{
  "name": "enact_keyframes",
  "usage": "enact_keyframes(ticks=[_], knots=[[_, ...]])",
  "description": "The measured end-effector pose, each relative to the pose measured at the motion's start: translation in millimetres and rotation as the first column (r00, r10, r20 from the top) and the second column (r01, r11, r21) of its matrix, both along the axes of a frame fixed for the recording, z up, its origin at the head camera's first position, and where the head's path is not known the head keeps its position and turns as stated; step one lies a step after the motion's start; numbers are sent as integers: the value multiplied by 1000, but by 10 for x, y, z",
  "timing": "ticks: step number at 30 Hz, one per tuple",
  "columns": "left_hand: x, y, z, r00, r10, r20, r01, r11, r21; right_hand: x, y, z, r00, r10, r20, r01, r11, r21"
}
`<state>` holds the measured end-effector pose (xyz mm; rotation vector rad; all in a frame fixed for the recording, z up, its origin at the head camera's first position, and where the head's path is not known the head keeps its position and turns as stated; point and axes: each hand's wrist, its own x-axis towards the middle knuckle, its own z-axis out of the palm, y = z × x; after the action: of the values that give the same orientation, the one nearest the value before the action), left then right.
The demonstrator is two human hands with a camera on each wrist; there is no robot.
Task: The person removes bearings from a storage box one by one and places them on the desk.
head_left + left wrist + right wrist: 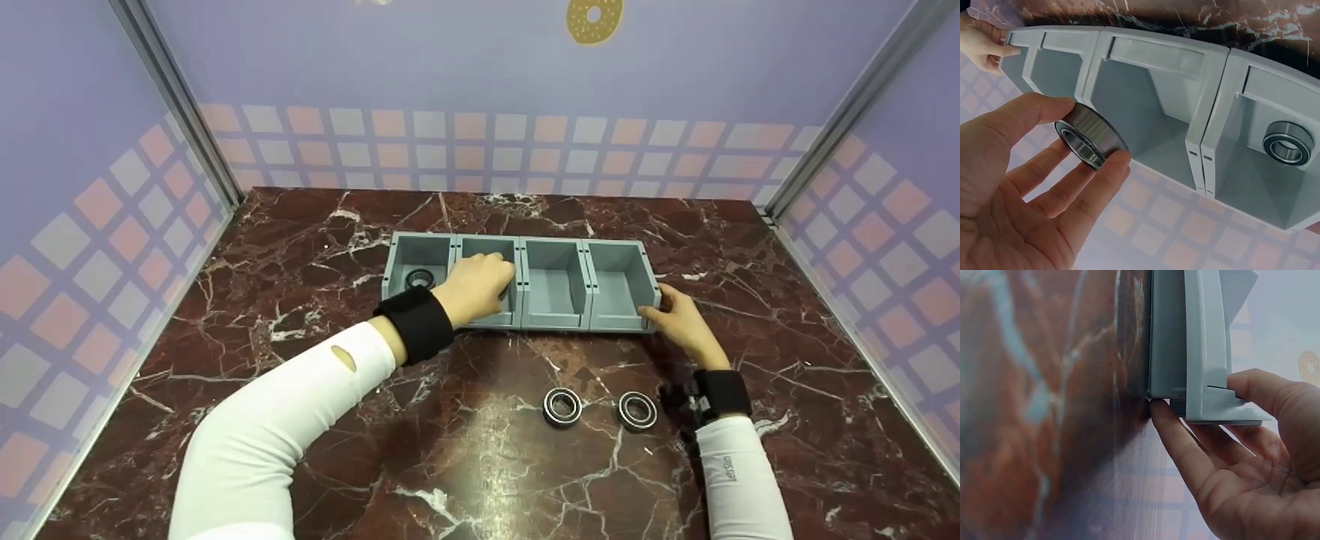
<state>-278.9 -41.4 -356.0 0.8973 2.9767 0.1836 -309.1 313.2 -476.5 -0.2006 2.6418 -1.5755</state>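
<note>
My left hand point(475, 286) pinches a ball bearing point(1093, 136) between thumb and fingers, over the second compartment from the left of a grey bin row point(555, 322). In the head view that hand mostly hides the bearing. Another ball bearing point(420, 279) lies in the leftmost compartment, seen also in the left wrist view. At the row's right end my right hand point(681, 319) grips the outer wall, the thumb over the front edge and the fingers along the side. The right wrist view shows a fingertip point(1161, 406) low at the bin's corner, by the tabletop.
Two ball bearings, a left one point(562, 407) and a right one point(637, 411), lie on the dark red marbled table point(337, 465) in front of the bins. Purple tiled-pattern panels point(480, 75) enclose the back and sides.
</note>
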Motion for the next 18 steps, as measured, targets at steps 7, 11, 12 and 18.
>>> enact_keyframes(ticks=[7,11,12,18], knots=[[90,-31,4,1000,-26,-2,26,1000,2,-31,16,-34,1000,-2,8,2,1000,-2],[135,-42,-10,998,-55,-17,55,998,-8,-30,26,-34,1000,0,-2,0,1000,8],[146,-43,-13,998,-62,-23,62,998,-9,-26,28,-34,1000,2,-7,-2,1000,0],[215,-50,-17,997,-76,-18,76,997,-12,3,35,-38,997,37,-71,-42,996,-78]])
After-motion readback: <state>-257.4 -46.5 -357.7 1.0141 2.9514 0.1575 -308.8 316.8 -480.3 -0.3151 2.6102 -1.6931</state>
